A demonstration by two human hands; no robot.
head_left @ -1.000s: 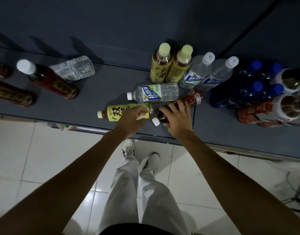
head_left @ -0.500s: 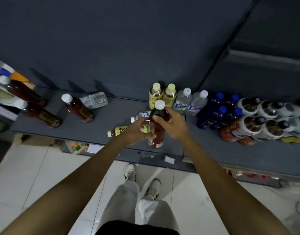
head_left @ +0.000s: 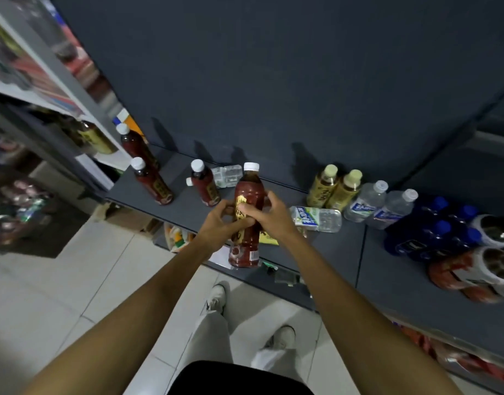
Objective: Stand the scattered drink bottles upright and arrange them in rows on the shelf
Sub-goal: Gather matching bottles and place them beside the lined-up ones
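I hold a red tea bottle (head_left: 246,246) with a white cap upright over the front edge of the dark shelf (head_left: 339,260). My left hand (head_left: 219,225) and my right hand (head_left: 266,213) both grip its middle. A clear water bottle (head_left: 316,218) lies on its side just right of my hands. A yellow label (head_left: 269,239) shows under my right wrist. Three more red tea bottles (head_left: 203,183) stand to the left, with a small clear bottle (head_left: 229,175) lying behind them. Two yellow tea bottles (head_left: 334,188) and two clear water bottles (head_left: 381,205) stand in a row at the back right.
Blue-capped bottles (head_left: 435,235) and bottles with dark caps (head_left: 490,252) stand packed at the far right. A white shelf unit (head_left: 45,81) with goods rises at the left. Cardboard boxes (head_left: 131,220) sit under the shelf. My shoes (head_left: 216,297) stand on white floor tiles.
The red tea bottle went from lying on the shelf to upright in both hands, and it has moved left. My left hand left the yellow bottle. The view swung left.
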